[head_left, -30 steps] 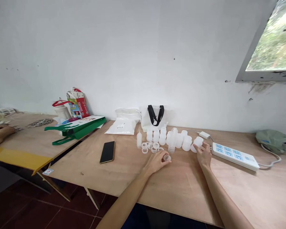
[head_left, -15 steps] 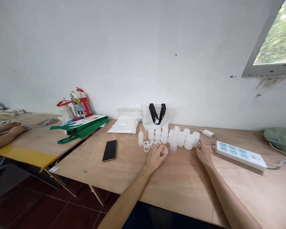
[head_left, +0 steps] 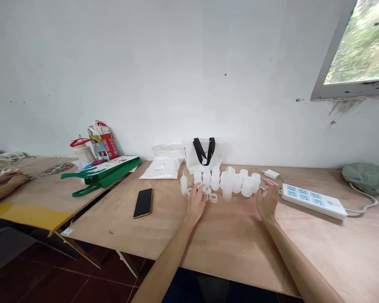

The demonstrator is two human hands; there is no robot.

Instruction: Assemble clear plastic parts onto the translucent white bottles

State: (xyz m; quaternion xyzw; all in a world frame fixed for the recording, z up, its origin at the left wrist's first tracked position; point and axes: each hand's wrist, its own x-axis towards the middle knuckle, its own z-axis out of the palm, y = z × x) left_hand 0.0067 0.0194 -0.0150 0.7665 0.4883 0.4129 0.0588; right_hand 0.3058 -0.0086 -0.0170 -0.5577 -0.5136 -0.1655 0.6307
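Observation:
My left hand (head_left: 196, 205) reaches down over a group of small clear plastic rings (head_left: 206, 191), its fingers apart and partly covering them. One separate ring (head_left: 213, 198) lies flat just right of that hand. Right of the bottle row, my right hand (head_left: 268, 201) is raised with fingers bent and apart, holding nothing I can see. Several milky white bottle-shaped pieces (head_left: 246, 187) stand between and behind the hands. In front of them is a stack of clear ribbed cups (head_left: 227, 187). A narrow clear piece with a pointed tip (head_left: 183, 185) stands at the left.
A black phone (head_left: 143, 203) lies left of my hands. Behind are a white plastic packet (head_left: 161, 167) and a white bag with black handles (head_left: 189, 162). A power strip (head_left: 312, 202) lies right. Another person's hands (head_left: 17, 180) rest at the left table, past a green bag (head_left: 113, 174).
My left hand has shifted left from the separate ring onto the other rings. My right hand has lifted away from the end bottle piece, its fingers more open. The view has turned slightly right.

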